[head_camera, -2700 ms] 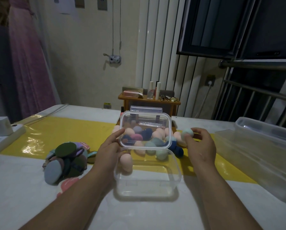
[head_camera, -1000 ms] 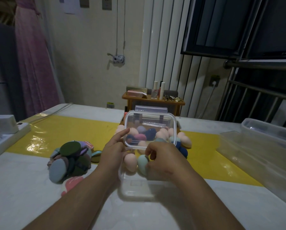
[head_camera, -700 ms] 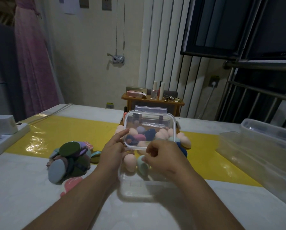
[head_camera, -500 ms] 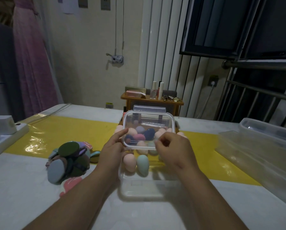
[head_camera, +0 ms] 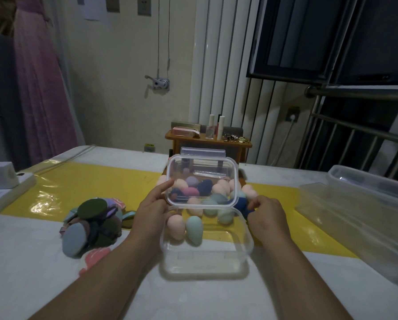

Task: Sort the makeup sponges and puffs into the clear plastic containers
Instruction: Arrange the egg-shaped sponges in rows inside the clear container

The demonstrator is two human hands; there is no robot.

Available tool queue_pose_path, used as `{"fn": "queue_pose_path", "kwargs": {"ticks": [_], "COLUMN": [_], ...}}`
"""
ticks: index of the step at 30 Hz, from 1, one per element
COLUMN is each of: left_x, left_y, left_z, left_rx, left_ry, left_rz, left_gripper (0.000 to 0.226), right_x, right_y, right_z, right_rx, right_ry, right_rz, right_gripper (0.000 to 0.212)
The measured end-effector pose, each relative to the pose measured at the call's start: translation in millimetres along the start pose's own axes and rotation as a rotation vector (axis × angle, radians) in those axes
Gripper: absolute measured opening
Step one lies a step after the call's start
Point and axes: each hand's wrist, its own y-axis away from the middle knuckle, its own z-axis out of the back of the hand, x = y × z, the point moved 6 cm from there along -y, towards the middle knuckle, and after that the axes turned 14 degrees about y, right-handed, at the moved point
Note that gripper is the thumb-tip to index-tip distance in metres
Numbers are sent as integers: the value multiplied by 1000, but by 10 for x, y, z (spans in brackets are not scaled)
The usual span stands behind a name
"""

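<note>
A small clear container (head_camera: 207,257) stands open on the table in front of me. Inside it, a pink sponge (head_camera: 176,227) and a green sponge (head_camera: 194,229) lean against the far wall. My left hand (head_camera: 154,211) holds the hinged lid (head_camera: 201,167) upright by its left edge. Behind the lid lies a heap of egg-shaped sponges (head_camera: 218,190) in pink, green, purple and navy. My right hand (head_camera: 268,213) is at the container's right side, its curled fingers closing on a dark blue sponge (head_camera: 240,203) in that heap.
A pile of flat round puffs (head_camera: 94,222) lies to the left on the white table. A large clear container (head_camera: 359,222) and its lid sit at the right. A power strip (head_camera: 6,183) is at the far left, and a small wooden shelf (head_camera: 207,144) stands behind.
My right hand set the green sponge in the container beside the pink one, then moved right and back to the dark blue sponge in the heap. My left hand kept holding the lid.
</note>
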Motion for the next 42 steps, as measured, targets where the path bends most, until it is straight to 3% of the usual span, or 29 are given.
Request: {"fn": "queue_pose_path", "kwargs": {"ticks": [11, 20, 25, 31, 42], "left_x": [-11, -25, -30, -29, -9], "left_y": [37, 86, 98, 91, 47], "left_z": [-26, -47, -54, -48, -22], "left_rx": [3, 16, 13, 6, 10], "left_ry": [-2, -4, 8, 22, 17], "left_rz": [5, 7, 16, 3, 11], "left_gripper": [60, 59, 58, 58, 60], "right_x": [-35, -83, -28, 196, 439], "right_y": [33, -1, 32, 158, 330], "right_z": [-127, -33, 116, 308, 280], "right_rx": [174, 74, -61, -154, -65], "right_ry": [92, -20, -144, -350, -398], "right_rz": [-20, -68, -68, 104, 258], "right_gripper": [26, 18, 22, 12, 24]}}
